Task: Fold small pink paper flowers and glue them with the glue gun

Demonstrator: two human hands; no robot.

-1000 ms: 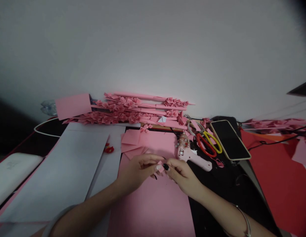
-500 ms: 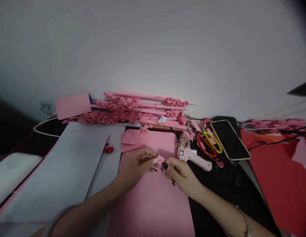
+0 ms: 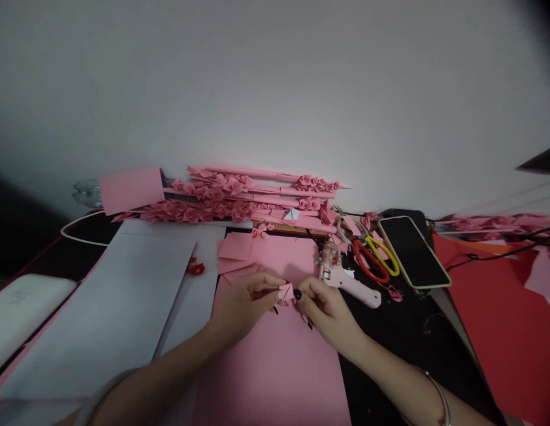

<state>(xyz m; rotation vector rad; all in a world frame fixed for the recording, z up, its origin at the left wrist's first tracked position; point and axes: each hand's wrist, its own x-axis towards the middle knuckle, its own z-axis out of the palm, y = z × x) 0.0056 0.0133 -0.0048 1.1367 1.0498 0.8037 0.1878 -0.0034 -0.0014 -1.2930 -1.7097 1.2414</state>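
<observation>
A small folded piece of pink paper (image 3: 288, 291) is held up between my two hands, above the large pink sheet (image 3: 275, 367). My left hand (image 3: 248, 299) pinches its left side between thumb and fingers. At its right edge, my right hand (image 3: 321, 305) has thumb and forefinger closed on the paper's corner; dark nails show on the fingers. Small pink paper squares (image 3: 235, 246) lie just beyond my left hand. A pink glue gun (image 3: 350, 284) rests to the right of my right hand.
Pink paper flower stems (image 3: 221, 192) lie along the wall. Red-handled scissors (image 3: 370, 260), yellow-handled scissors (image 3: 385, 254) and a phone (image 3: 414, 251) are at the right, with red sheets (image 3: 505, 325) beyond. White sheets (image 3: 106, 307) and a white device (image 3: 28, 313) occupy the left.
The folded paper has been turned in my fingers, so a diagonal fold line now faces me. My right fingertips have shifted slightly right, to its edge.
</observation>
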